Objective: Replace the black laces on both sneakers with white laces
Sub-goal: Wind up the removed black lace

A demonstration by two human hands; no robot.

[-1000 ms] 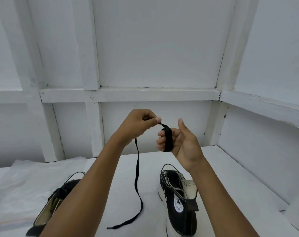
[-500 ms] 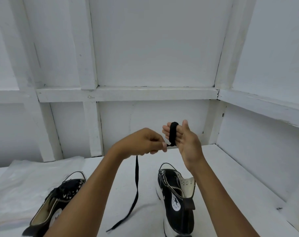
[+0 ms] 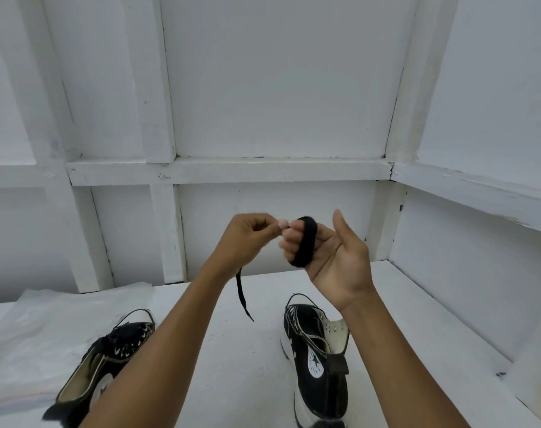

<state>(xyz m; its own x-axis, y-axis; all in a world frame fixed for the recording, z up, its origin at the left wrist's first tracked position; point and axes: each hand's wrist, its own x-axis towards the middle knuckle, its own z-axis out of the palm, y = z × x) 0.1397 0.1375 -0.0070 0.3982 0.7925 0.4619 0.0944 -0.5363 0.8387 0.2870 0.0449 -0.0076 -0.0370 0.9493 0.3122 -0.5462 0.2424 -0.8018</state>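
Note:
A black lace [image 3: 304, 242] is wound in a thick coil round the fingers of my right hand [image 3: 331, 251], which is raised palm toward me with the thumb up. My left hand [image 3: 250, 236] pinches the lace beside those fingertips; its free end [image 3: 243, 298] hangs down in the air above the table. The right sneaker [image 3: 315, 362], black with a white sole, stands below with bare eyelets. The left sneaker [image 3: 108, 359] lies at lower left with black laces in it, partly hidden by my left forearm.
A sheet of clear plastic [image 3: 46, 329] lies on the white table [image 3: 247, 366] at the left. White panelled walls close in the back and right, with a ledge [image 3: 232, 171] across the back wall.
My left hand has kept circling the lace round my right fingers. The coil has grown thicker and the hanging tail shorter, its end lifted off the table.

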